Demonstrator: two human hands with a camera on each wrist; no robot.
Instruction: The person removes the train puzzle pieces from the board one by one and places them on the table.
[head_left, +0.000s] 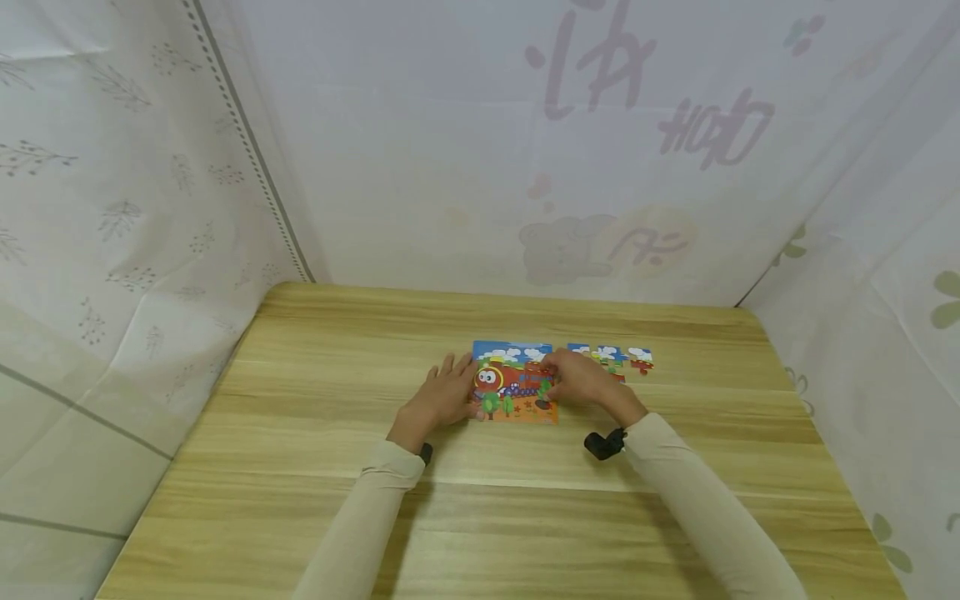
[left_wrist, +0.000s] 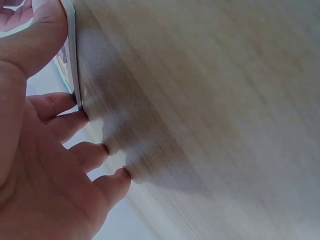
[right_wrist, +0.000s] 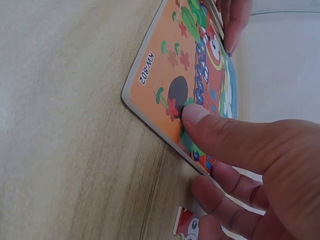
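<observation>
A puzzle board (head_left: pixel 515 383) with a red cartoon train, trees and clouds lies flat on the wooden table. My left hand (head_left: pixel 444 393) rests along its left side, fingers spread; in the left wrist view some fingertips (left_wrist: pixel 75 122) touch the table, close to the board's edge (left_wrist: pixel 73 55). At the right edge, my right hand (head_left: pixel 581 379) holds the board, thumb (right_wrist: pixel 197 115) on the picture beside a dark oval and the other fingers bent at the rim. Whether a loose piece lies under those fingers is hidden.
Several loose puzzle pieces (head_left: pixel 641 358) lie right of the board, partly behind my right hand; one piece (right_wrist: pixel 187 222) with a cartoon eye shows in the right wrist view. The wooden table (head_left: pixel 495 533) meets patterned cloth walls (head_left: pixel 420 167) at the back and sides.
</observation>
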